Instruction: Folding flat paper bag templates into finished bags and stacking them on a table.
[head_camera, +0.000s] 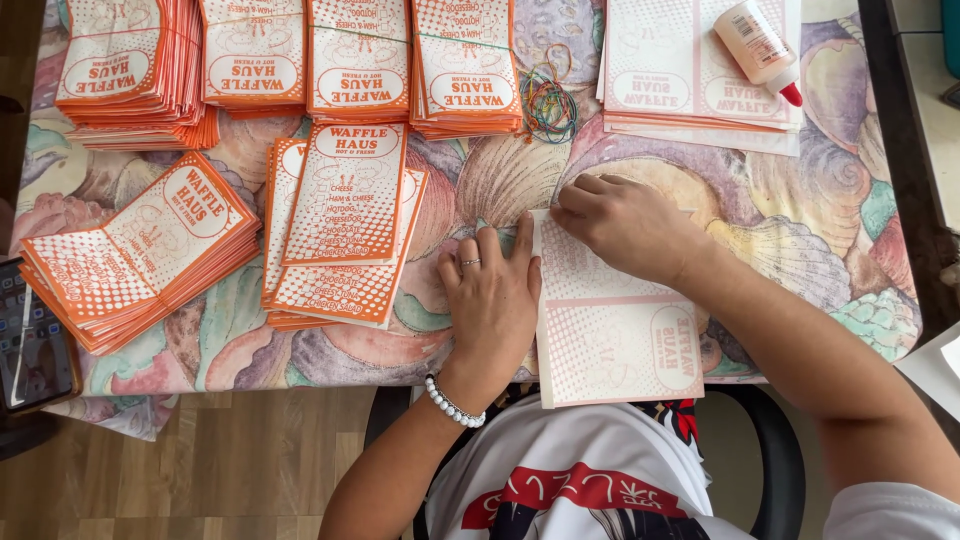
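Observation:
A flat orange-and-white printed paper sheet (610, 335) lies at the table's near edge. My left hand (490, 295), wearing a ring and a bead bracelet, presses flat on the sheet's left edge, fingers together. At the sheet's top left corner my right hand (625, 225) pinches and folds the paper edge with curled fingers. A glue bottle (758, 40) with a red tip lies on a stack of unfolded sheets (670, 90) at the back right.
Stacks of finished orange paper bags (345, 200) sit left of my hands, with more bundles (290, 60) along the back and one stack (140, 255) at far left. Coloured rubber bands (548, 100) lie behind. A phone (30, 340) rests at the left edge on the shell-patterned tablecloth (800, 210).

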